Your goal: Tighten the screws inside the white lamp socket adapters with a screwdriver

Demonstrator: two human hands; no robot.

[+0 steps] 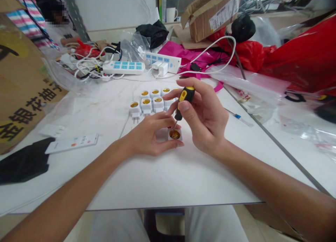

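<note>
**Screwdriver tip inside a lamp socket**

On the white worktop (170, 179) close to me, my left hand (147, 137) has its grip closed on a small white lamp socket (174, 134), which stands upright. My right hand (207, 119) has its grip closed on a yellow-black screwdriver (183, 102), tip down in the brass opening. Behind stands a group of similar sockets (151, 102), and farther back lie two power strips (124, 67).
</note>
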